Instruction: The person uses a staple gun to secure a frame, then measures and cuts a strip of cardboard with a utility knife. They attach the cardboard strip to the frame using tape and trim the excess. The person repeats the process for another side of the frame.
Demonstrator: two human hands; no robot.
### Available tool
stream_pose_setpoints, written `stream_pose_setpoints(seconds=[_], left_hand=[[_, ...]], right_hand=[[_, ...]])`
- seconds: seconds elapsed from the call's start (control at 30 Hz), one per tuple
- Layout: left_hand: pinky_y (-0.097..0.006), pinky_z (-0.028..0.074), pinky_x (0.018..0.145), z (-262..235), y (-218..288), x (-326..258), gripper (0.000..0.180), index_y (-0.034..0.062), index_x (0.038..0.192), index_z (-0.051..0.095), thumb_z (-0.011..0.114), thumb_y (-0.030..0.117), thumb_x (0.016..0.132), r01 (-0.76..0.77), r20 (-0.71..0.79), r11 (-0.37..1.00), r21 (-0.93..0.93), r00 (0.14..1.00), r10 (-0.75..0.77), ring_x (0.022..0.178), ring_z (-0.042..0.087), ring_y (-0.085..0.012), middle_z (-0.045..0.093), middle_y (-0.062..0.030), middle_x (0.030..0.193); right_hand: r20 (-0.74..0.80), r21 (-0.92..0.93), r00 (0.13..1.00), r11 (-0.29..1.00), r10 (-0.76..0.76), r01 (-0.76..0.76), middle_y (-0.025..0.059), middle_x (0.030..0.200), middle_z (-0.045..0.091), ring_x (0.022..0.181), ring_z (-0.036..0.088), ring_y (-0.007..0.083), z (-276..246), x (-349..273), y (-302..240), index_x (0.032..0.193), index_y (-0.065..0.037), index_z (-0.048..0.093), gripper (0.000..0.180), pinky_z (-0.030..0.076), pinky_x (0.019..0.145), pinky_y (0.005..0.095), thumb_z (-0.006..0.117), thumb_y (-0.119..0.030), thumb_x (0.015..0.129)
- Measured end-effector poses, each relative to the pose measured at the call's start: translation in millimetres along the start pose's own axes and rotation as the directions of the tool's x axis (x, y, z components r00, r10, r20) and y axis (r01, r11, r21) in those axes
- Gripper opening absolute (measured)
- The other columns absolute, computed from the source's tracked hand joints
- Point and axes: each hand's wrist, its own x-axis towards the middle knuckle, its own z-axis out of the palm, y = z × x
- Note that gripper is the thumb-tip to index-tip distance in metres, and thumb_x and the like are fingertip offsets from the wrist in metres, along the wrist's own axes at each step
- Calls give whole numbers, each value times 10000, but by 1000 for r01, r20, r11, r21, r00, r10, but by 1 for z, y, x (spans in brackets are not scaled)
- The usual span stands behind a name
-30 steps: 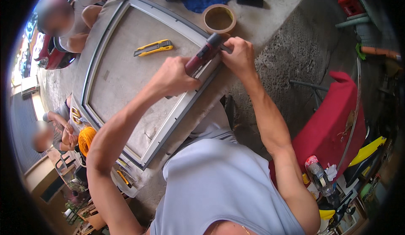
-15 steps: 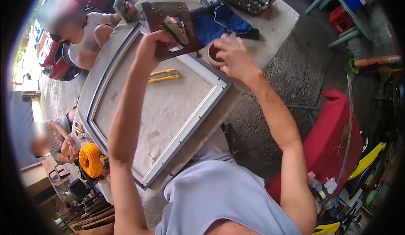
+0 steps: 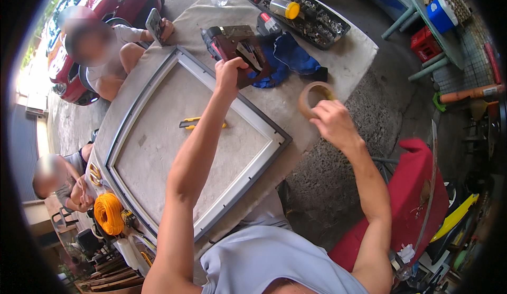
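My left hand [image 3: 231, 72] is stretched far out over the table and its fingers are wrapped round the dark red power tool [image 3: 237, 48], which sits lifted at the far edge of the grey frame [image 3: 264, 154]. My right hand [image 3: 332, 122] is closed on the rim of a brown roll of tape [image 3: 315, 97], holding it just off the table's near-right edge, well apart from the other hand. The frame lies flat on the cloth-covered table [image 3: 348, 61], and a yellow-handled cutter [image 3: 196, 123] rests inside it, under my left forearm. Just beyond the tool I see a crumpled blue cloth [image 3: 293, 59], and past that a black tray of small parts [image 3: 311, 14]. A seated person [image 3: 100, 56] is at the table's far-left corner
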Motion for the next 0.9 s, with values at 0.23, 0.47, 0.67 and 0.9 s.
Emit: stream_pose_setpoints(seconds=[0.23, 0.47, 0.67, 0.9], left_hand=[[-406, 544, 787, -8, 70, 79, 113, 14, 804, 597, 593, 127, 799, 24, 128, 988, -153, 992, -4, 747, 661, -279, 658, -136, 834], [-353, 562, 686, -47, 60, 180, 69, 29, 848, 589, 593, 80, 801, 81, -5, 987, -136, 997, -82, 715, 657, -260, 652, -125, 826], [-451, 620, 641, -33, 50, 170, 287, -2, 1037, 546, 639, 223, 886, 153, -153, 980, 127, 979, -133, 750, 659, -280, 623, -138, 977], [-324, 592, 628, -52, 100, 108, 587, 21, 1109, 646, 675, 535, 828, 134, -34, 513, 848, 979, -199, 717, 675, -185, 681, -133, 912]], right_hand=[[-174, -34, 959, 972, 224, -233, 191, 914, 624, 860, 615, 381, -22, 26, 109, 931, 35, 636, 201, 493, 771, 443, 713, -67, 776], [-387, -149, 904, 955, 181, -255, 197, 1277, 535, 1233, 478, 347, 2, 60, 90, 1201, 8, 577, 495, 383, 1064, 420, 708, -71, 730], [-154, 40, 948, 960, 278, -275, 227, 1299, 484, 1226, 469, 377, 46, 63, 54, 1314, -32, 446, 646, 376, 1050, 466, 707, -79, 725], [-162, -69, 910, 915, 382, -397, 252, 1280, 482, 1183, 491, 419, 62, 67, 60, 1452, -137, 313, 804, 406, 1017, 490, 724, -59, 765]])
